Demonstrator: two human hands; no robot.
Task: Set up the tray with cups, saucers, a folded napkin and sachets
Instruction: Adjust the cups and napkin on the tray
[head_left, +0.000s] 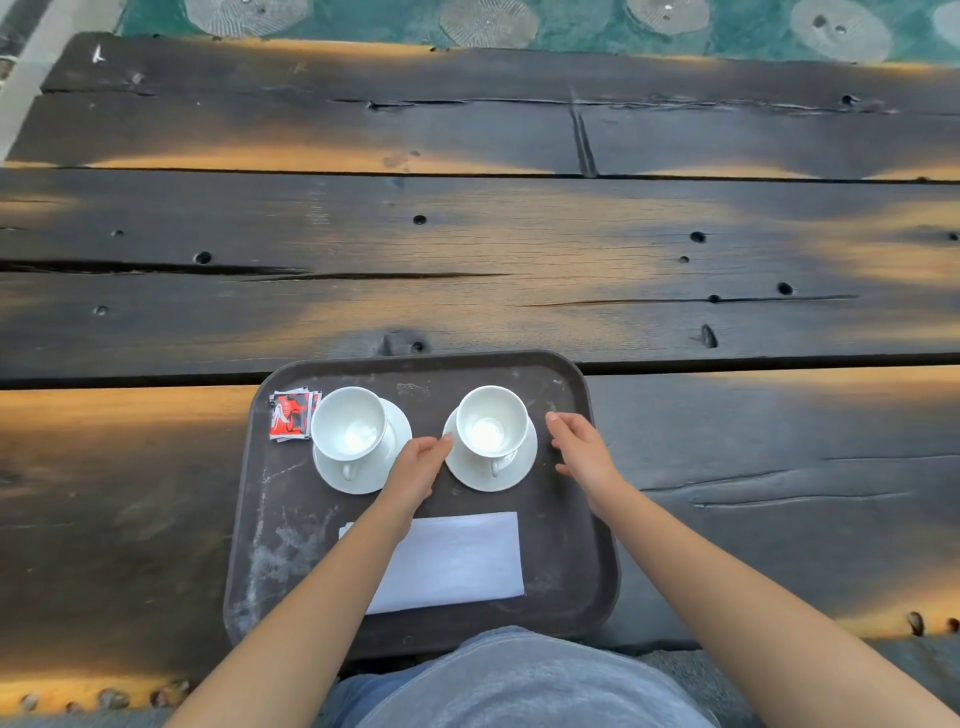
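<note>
Tray (571, 545) at the counter's (519, 260) near edge.
- Far side of tray: left cup (348, 423) on left saucer (369, 480), right cup (491, 422) on right saucer (522, 467).
- Sachets (290, 415) in the far left corner.
- Folded napkin (457, 561) toward the near edge.

Left hand (415, 462): fingers straight, tips touching the right saucer's left rim. Right hand (579, 447): relaxed, holding nothing, just beside its right rim.

Judgement: everything is placed; only straightening is left.

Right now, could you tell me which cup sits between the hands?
The cup on the right, flanked by the left hand and right hand; the other cup stands beside the red sachets.
</note>
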